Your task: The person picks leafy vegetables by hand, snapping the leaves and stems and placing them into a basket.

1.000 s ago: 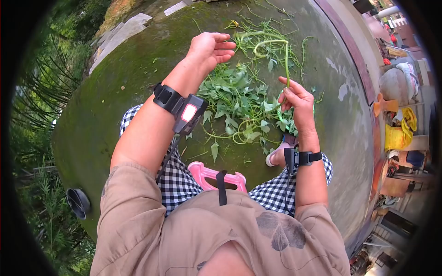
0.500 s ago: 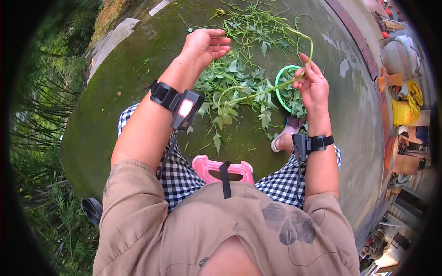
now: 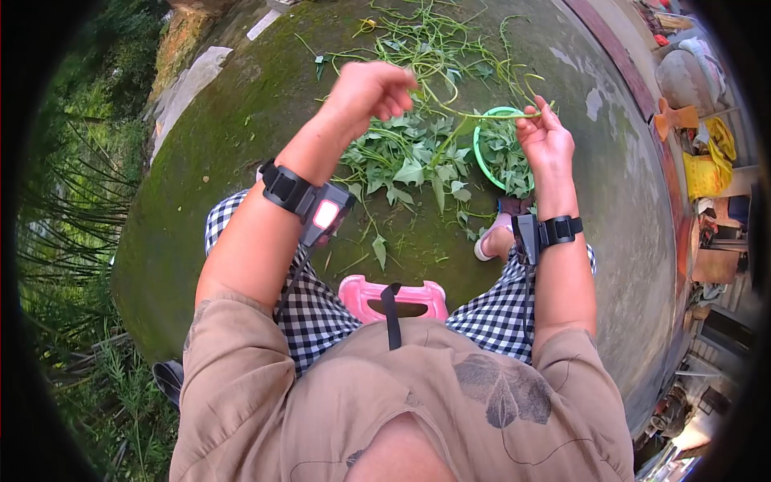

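Note:
My right hand pinches a green vine stem between thumb and fingertips; the stem runs leftward across a green-rimmed basket of leaves. My left hand is raised at the upper left of the leaves, its fingers loosely bent and apart, slightly blurred, with nothing seen in them. Below it, a heap of leafy vines lies on the ground. Beyond both hands spreads a tangle of mostly bare stems.
Between my knees is a pink plastic stool. My foot in a pale shoe stands just below the basket. Mossy concrete surrounds the vines, with bushes at left. Household items and a yellow bag line the right side.
The stem in my right hand has swung from an arched position with its leafy end near my lap to lying more level, farther away. My left hand has moved slightly right and its fingers have bent.

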Demonstrator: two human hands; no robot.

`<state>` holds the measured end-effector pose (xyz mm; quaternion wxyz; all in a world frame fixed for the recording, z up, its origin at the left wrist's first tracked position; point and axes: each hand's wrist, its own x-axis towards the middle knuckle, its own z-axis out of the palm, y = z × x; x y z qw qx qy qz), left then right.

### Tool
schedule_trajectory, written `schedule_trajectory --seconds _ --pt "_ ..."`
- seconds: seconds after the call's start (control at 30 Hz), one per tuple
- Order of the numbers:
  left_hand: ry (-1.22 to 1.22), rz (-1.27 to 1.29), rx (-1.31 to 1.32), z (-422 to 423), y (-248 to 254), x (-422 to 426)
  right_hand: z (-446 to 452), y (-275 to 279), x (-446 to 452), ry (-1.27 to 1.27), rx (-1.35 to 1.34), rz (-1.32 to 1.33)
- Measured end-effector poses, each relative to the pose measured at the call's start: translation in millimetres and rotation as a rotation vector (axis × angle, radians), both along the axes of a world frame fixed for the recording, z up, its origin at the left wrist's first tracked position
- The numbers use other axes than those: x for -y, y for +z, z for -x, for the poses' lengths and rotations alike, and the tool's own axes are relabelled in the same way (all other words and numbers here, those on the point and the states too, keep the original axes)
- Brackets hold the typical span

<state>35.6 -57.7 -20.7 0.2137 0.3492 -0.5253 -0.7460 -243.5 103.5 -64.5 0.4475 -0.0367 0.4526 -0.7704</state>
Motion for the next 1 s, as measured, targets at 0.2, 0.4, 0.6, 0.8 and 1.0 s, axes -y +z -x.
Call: schedule_trajectory --seconds 0.2,0.4,0.6,0.8,1.0 --pt "-0.106 0.089 0.348 14 -42 -19 -4 -10 16 0.032 0.094 0.014" --pt "-0.068 -0.329 0.200 14 -45 -34 -30 -13 32 0.106 0.138 0.042" --pt "0.041 -0.436 0.133 6 -47 -17 -59 9 37 0.321 -0.513 -0.483" --pt "0.038 -0.443 0.119 -2 -38 -9 -81 10 33 0.291 -1.872 -0.223" --pt "0.005 -0.501 0.067 -3 -39 -4 -88 -25 31 0.795 -1.063 -0.350"
